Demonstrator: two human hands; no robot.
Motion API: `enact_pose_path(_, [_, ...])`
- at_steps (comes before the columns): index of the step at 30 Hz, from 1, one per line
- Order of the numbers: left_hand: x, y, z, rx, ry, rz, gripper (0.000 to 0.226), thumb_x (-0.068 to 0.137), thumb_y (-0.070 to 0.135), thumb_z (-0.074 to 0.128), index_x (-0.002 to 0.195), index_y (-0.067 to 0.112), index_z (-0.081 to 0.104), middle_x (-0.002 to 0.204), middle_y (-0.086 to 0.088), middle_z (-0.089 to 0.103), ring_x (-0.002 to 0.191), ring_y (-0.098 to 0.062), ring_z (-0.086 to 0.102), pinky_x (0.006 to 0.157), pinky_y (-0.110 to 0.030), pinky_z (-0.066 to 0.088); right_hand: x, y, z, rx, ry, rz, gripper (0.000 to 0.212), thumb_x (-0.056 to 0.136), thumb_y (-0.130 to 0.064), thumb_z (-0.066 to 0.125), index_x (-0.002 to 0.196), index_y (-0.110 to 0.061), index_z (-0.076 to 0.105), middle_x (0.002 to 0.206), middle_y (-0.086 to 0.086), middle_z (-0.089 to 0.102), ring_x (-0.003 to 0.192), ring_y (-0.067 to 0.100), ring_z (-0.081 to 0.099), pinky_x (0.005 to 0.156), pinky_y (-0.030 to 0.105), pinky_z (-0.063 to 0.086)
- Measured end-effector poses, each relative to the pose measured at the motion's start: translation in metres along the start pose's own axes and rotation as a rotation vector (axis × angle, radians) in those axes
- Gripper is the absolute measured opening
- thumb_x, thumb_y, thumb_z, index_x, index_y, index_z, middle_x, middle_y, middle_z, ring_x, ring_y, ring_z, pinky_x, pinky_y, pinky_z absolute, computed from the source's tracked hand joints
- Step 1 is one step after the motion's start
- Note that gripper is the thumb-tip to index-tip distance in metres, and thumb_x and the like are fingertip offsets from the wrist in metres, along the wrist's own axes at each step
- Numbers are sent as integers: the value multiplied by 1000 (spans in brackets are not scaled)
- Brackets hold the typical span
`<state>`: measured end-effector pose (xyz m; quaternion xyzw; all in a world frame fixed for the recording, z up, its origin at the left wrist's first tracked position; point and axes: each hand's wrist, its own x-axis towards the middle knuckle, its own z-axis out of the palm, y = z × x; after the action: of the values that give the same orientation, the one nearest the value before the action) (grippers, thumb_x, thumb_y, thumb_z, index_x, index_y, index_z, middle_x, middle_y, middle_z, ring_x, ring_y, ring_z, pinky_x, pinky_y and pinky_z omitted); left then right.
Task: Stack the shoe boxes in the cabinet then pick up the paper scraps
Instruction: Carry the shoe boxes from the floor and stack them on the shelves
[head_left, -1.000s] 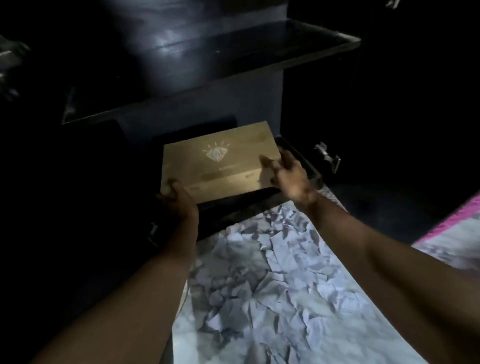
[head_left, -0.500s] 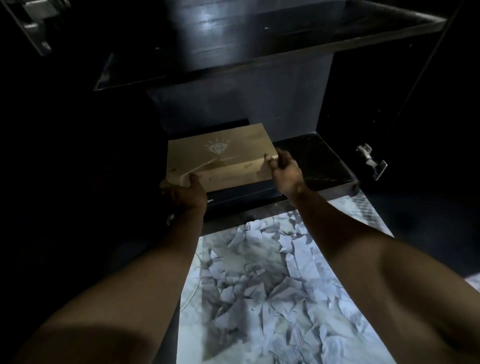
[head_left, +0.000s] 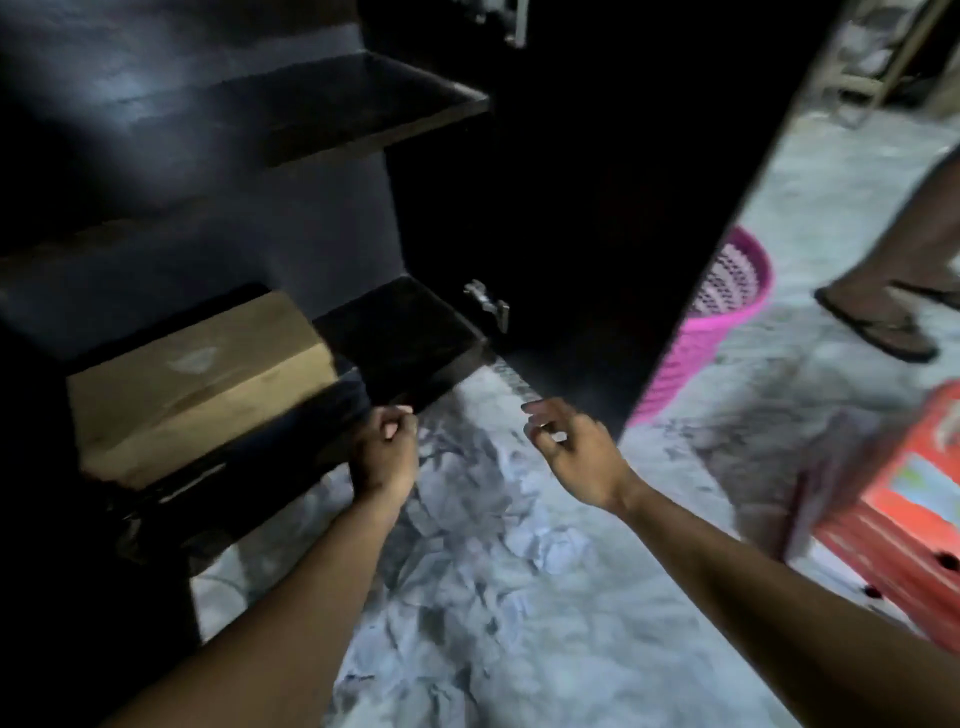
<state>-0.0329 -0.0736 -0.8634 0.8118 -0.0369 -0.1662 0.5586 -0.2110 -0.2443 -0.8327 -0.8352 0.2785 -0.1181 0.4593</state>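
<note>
A tan shoe box (head_left: 197, 379) with a pale emblem on its lid lies in the bottom compartment of the dark cabinet (head_left: 405, 332), on top of a dark box (head_left: 244, 467). Neither hand touches it. My left hand (head_left: 384, 447) hovers just off the cabinet's front edge, its fingers curled in with nothing in them. To the right, my right hand (head_left: 571, 447) is held above the floor with its fingers loosely apart and empty. White paper scraps (head_left: 493, 561) litter the floor below both arms.
The cabinet's open door (head_left: 649, 208) stands to the right of my right hand, with a hinge (head_left: 488, 304) at its base. Behind it sits a pink basket (head_left: 711, 317). A red plastic crate (head_left: 898, 525) is at the right edge. Another person's sandalled foot (head_left: 878, 322) stands beyond.
Both hands have let go of the tan shoe box and drawn back from the cabinet. The view has swung right, showing the basket and crate.
</note>
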Motion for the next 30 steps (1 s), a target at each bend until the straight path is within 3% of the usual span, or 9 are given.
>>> enact_pose_path(3, [-39, 7, 67, 45, -231, 26, 23, 62, 54, 49, 75, 52, 68, 89, -5, 77, 93, -33, 73, 90, -51, 58, -60, 45, -44, 14, 119, 83, 24, 102, -31, 59, 124, -25, 66, 117, -7, 70, 104, 10, 68, 90, 23, 53])
enact_pose_path(7, [-140, 27, 138, 126, -550, 113, 14, 71, 41, 57, 73, 36, 70, 74, 5, 75, 85, -26, 75, 87, -44, 59, -157, 101, -88, 40, 371, 217, 18, 102, -27, 61, 118, -27, 67, 114, -6, 71, 102, 5, 68, 86, 24, 55])
enact_pose_path(10, [-204, 10, 188, 260, -814, 134, 15, 76, 42, 58, 79, 33, 70, 80, 8, 77, 90, -22, 75, 81, -41, 57, -244, 141, -117, -6, 595, 373, 15, 102, -26, 60, 114, -21, 67, 111, -3, 72, 99, 12, 68, 86, 35, 58])
enact_pose_path(13, [-260, -17, 228, 350, -999, 157, 21, 70, 51, 56, 79, 39, 70, 88, 4, 77, 92, -23, 74, 87, -44, 59, -333, 176, -142, -108, 761, 573, 17, 100, -24, 59, 113, -17, 68, 110, 4, 73, 99, 22, 68, 89, 40, 56])
enact_pose_path(15, [-300, -33, 247, 401, -1099, 193, 7, 85, 36, 64, 85, 34, 70, 93, 3, 76, 96, -24, 72, 87, -39, 58, -388, 197, -153, -143, 929, 689, 21, 95, -30, 58, 109, -20, 70, 108, 4, 72, 100, 23, 68, 93, 45, 56])
enact_pose_path(17, [-335, -45, 262, 455, -1184, 202, 10, 94, 25, 66, 102, 26, 71, 102, 2, 72, 102, -24, 69, 81, -30, 51, -437, 216, -156, -169, 1110, 848, 25, 91, -30, 59, 111, -19, 70, 112, 9, 68, 107, 31, 64, 98, 48, 53])
enact_pose_path(22, [-387, -70, 294, 542, -1296, 144, 47, 97, 34, 64, 141, 22, 52, 139, -4, 60, 122, -24, 60, 98, -35, 49, -519, 258, -137, 122, 1319, 1231, 53, 91, -28, 73, 138, -10, 57, 137, 16, 60, 130, 35, 55, 111, 46, 44])
enact_pose_path(25, [-398, -76, 299, 579, -1322, 103, 51, 100, 32, 60, 148, 25, 44, 144, -2, 58, 125, -27, 60, 99, -35, 49, -529, 275, -122, 458, 1272, 1188, 44, 93, -17, 74, 134, -8, 60, 123, 8, 69, 105, 24, 67, 91, 36, 53])
enact_pose_path(30, [-377, -65, 280, 639, -1200, 229, 49, 95, 32, 62, 142, 31, 49, 134, 1, 64, 111, -25, 63, 90, -34, 49, -521, 264, -114, 379, 1248, 1160, 38, 89, -26, 79, 120, -16, 60, 110, 8, 71, 98, 26, 68, 91, 42, 56])
